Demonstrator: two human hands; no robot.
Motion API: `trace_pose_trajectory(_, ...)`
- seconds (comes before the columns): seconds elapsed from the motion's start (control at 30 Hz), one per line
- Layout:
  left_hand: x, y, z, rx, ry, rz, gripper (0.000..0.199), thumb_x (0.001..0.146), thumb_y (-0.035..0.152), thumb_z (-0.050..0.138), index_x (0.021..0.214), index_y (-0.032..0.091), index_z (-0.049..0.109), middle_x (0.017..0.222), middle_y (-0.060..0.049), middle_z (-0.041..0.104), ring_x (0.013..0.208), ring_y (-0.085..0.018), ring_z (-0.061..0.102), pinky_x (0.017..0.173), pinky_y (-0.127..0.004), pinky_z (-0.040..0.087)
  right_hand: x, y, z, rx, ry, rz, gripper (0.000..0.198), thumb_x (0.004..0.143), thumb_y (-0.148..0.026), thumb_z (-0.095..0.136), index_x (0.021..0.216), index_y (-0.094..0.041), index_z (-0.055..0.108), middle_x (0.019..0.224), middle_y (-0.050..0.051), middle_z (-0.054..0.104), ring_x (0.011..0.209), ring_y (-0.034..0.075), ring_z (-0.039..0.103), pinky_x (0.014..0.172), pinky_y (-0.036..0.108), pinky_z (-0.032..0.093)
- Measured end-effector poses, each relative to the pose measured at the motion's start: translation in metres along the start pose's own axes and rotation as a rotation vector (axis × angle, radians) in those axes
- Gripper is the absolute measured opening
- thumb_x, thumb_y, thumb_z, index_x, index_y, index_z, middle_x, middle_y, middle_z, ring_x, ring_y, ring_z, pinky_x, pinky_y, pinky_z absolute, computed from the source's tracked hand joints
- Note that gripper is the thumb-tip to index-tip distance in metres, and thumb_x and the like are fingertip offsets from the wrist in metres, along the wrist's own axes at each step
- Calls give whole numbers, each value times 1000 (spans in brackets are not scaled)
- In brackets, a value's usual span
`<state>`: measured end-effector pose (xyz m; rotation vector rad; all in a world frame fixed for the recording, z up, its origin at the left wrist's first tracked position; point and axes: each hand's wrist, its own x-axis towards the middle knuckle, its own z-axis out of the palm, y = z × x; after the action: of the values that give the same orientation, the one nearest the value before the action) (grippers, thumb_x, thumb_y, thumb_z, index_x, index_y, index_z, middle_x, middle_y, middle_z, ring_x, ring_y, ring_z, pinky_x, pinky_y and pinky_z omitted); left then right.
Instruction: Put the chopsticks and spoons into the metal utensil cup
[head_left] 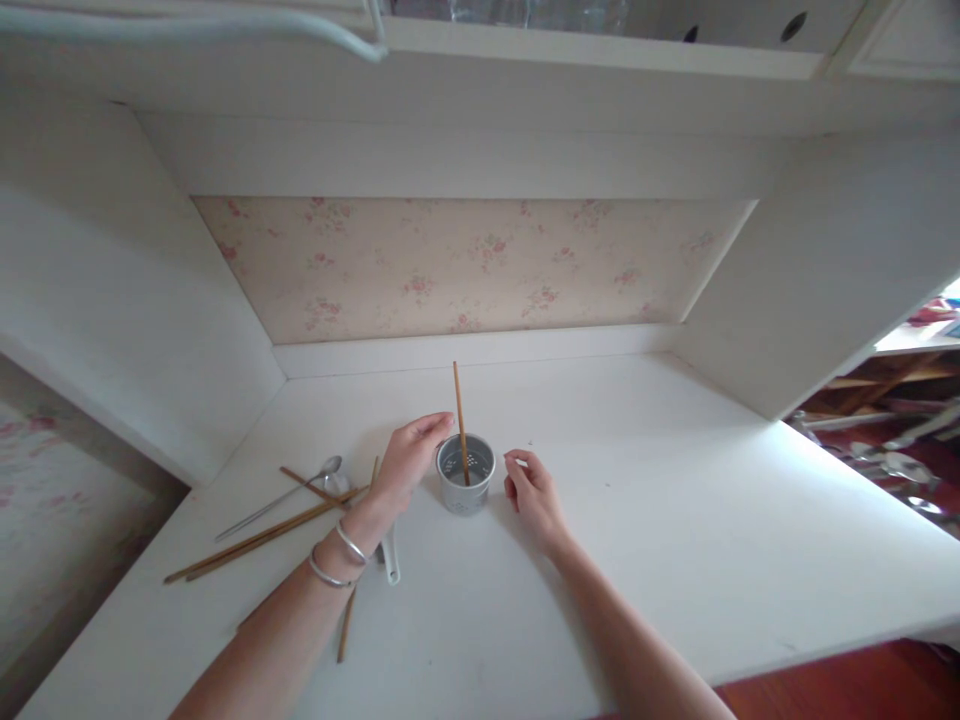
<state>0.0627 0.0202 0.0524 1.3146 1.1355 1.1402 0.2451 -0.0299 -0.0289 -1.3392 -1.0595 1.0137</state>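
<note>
Cup's [465,499] on the counter [675,500] between the two hands, one chopstick [460,415] standing in it, slightly tilted. Left hand [409,455] is pinched narrow right by the stick, can't tell if it's touching. Right hand [534,495] is loosely curled, a bit open, just off the cup. Left forearm's kinda in the way: loose sticks [259,541], a long spoon [274,508] and a white handle [391,560] lie around it, partly covered.

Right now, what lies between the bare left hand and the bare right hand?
The head view shows a round grey perforated cup between them, a slim brown wooden chopstick leaning inside.
</note>
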Motion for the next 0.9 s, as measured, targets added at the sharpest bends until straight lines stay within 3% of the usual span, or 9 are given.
trace_pose_trajectory(0.13,-19,2,-14,38,164,50,33,78,47,63,95,18,67,94,-3,68,82,-14,61,76,-25,46,-1,0,0,3,0,4,38,84,-54,51,98,-19,57,50,-7,47,41,8,37,39,17,29)
trace_pose_trajectory(0.23,-45,3,-23,74,178,66,28,81,46,60,90,19,62,70,4,58,62,-9,51,60,-20,41,-1,1,-1,6,8,-5,38,85,-53,52,99,-19,56,50,-8,47,41,8,37,39,17,29)
trace_pose_trajectory(0.37,-83,3,-25,106,-104,-41,28,85,46,53,86,19,58,57,8,41,50,-7,36,47,-19,28,0,2,-1,28,40,0,37,84,-53,53,99,-19,56,50,-8,46,40,8,36,38,17,27)
trace_pose_trajectory(0.5,-106,-1,-18,236,-535,-99,31,83,45,55,79,16,62,59,5,47,54,-8,39,50,-19,28,0,1,-3,58,145,-41,35,83,-52,56,96,-20,56,46,-9,43,40,8,33,38,17,23)
trace_pose_trajectory(0.57,-112,-7,-12,303,-671,-91,32,81,46,56,76,15,64,60,4,50,55,-8,41,50,-19,28,-3,-2,-4,81,233,-73,34,83,-52,57,94,-20,56,45,-10,40,40,8,31,38,18,22)
trace_pose_trajectory(0.77,-122,-33,-1,469,-699,-48,35,81,47,54,75,15,68,63,1,60,58,-11,50,50,-21,31,-36,-18,-2,28,426,-208,29,84,-46,59,93,-19,58,49,-8,41,43,9,35,40,20,24)
trace_pose_trajectory(0.83,-123,-39,-2,490,-683,-48,35,81,46,52,76,16,68,66,-1,63,61,-12,53,54,-22,33,-52,-30,5,-33,407,-318,22,87,-40,56,95,-20,59,50,-6,45,45,10,39,42,21,29)
trace_pose_trajectory(0.9,-122,-42,-3,481,-688,-65,35,81,46,51,76,16,69,68,-2,64,64,-15,55,58,-25,36,-68,-46,19,-133,278,-437,14,90,-32,54,96,-21,60,52,-5,48,46,11,43,45,22,33)
